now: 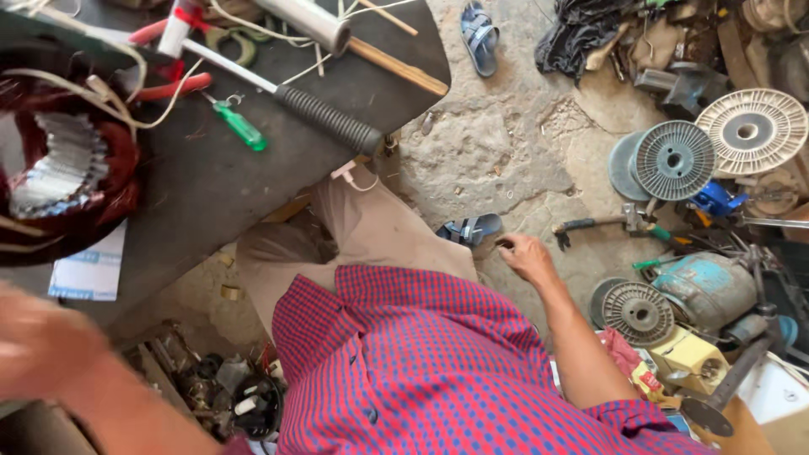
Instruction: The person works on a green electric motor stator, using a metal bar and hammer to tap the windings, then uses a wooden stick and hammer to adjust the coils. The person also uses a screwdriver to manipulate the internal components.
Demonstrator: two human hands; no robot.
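Right hand [527, 255]: lowered beside the leg, over the concrete floor [506, 160]; fingertips pressed together on a small dark item too small to identify, just right of a blue sandal [468, 228] worn on the foot.

Left hand [38, 345]: lower left, close to the camera and blurred; whether it is spread or closed cannot be told. Nearest to it, the bench [211, 181] edge and a white paper [88, 274] with blue print, rectangular, tucked under the stator.

Stator [63, 164]: dark round body with copper-red windings and a bright toothed core, on the bench at left, pale cords trailing from it.

On the bench: green screwdriver [240, 126]; tool with black ribbed grip [329, 120]; red-handled pliers [173, 84]; white roll [308, 21]; wooden stick [396, 67].

On the floor: second blue sandal [479, 35], top centre; hammer [602, 223], near the right hand; grey spools [674, 160] and a cream spool [752, 131], right; blue motor [706, 286]; yellow box [691, 354], lower right, beside a small red-and-yellow packet [645, 381].

Clothing: red-and-blue checked shirt [421, 362], tan trousers [362, 232].
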